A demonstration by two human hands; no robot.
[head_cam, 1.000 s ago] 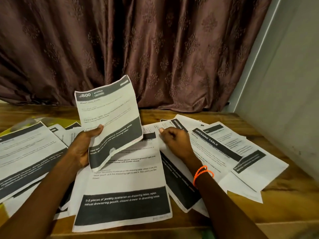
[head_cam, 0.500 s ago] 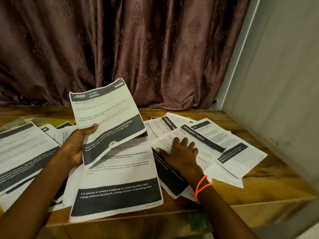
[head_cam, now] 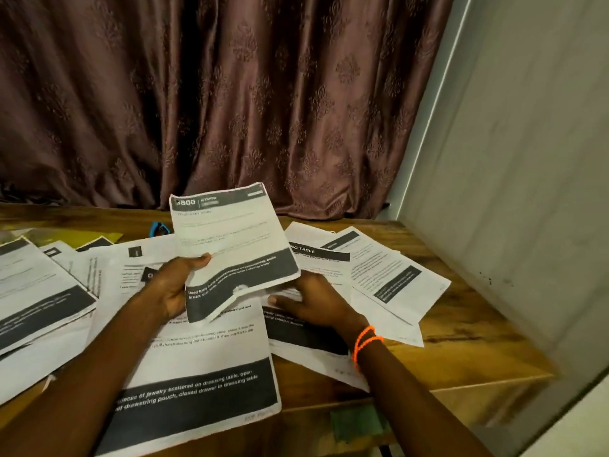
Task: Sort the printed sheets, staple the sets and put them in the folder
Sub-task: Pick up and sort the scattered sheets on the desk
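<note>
Kitchen sheet (head_cam: 230,245), headed "800 KITCHEN": held up off the wooden table (head_cam: 468,344), tilted, its lower edge buckled. Left hand (head_cam: 171,288) grips it at the lower left margin, thumb laid across the printed face, fingers curled behind.

Right hand (head_cam: 316,305): palm down on the spread at right, fingers partly hidden under the raised sheet's lower corner; they appear to rest on or lift a page edge there, but I cannot tell whether they are straight or pinching. Orange bead bracelet (head_cam: 364,344) at the wrist.

Dressing-table sheets (head_cam: 372,268): a fanned overlap at right, one header reading "…NG TABLE". Jewelry sheet (head_cam: 204,367): large page nearest the viewer, flat, dark band at its foot. Left-hand sheets (head_cam: 36,298): a further loose overlap at the table's left edge.

Blue object (head_cam: 159,229): small, just behind the raised sheet; possibly a stapler, too hidden to say. Yellow-green folder (head_cam: 108,237): an edge only, showing under the far left pages; identity a guess.

Step in hand, as judged: sorting by header; stapling and filing not yet begun.

Handling notes:
- Read the header band before placing; kitchen pages belong apart from dressing-table ones.
- Support the raised sheet nearer its middle, since the one-corner grip bends it.
- Take one page at a time from the fan; overlapped sheets tend to drag neighbours along.
- Square each set's edges against the table before stapling.

Brown patterned curtain (head_cam: 230,94) behind; pale wall (head_cam: 527,192) at right.
</note>
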